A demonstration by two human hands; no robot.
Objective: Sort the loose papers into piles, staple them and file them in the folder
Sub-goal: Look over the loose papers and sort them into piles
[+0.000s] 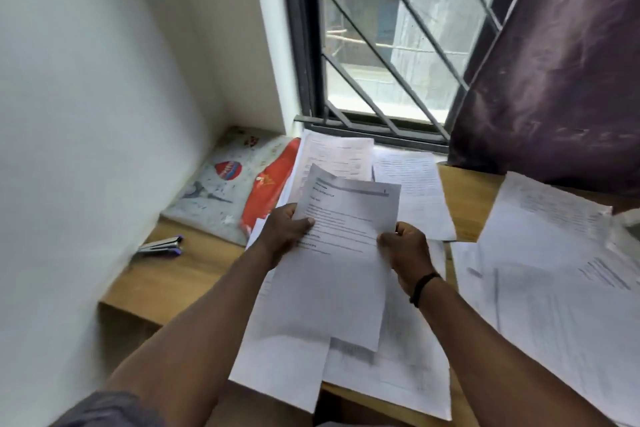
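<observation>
Both hands hold a bundle of printed sheets (343, 253) up over the desk. My left hand (287, 229) grips its left edge with the thumb on top. My right hand (407, 246) pinches the right edge. A stapler (161, 245) with purple ends lies at the desk's left, near the wall. A patterned plastic folder (221, 184) lies in the back left corner, with a red folder (270, 191) partly on it. More printed papers lie behind the bundle (412, 191) and in a loose spread on the right (554, 270).
The wooden desk (173, 281) meets a white wall on the left and a barred window (398, 45) at the back. A dark curtain (554, 80) hangs at the back right, reaching down to the desk. Sheets overhang the desk's front edge.
</observation>
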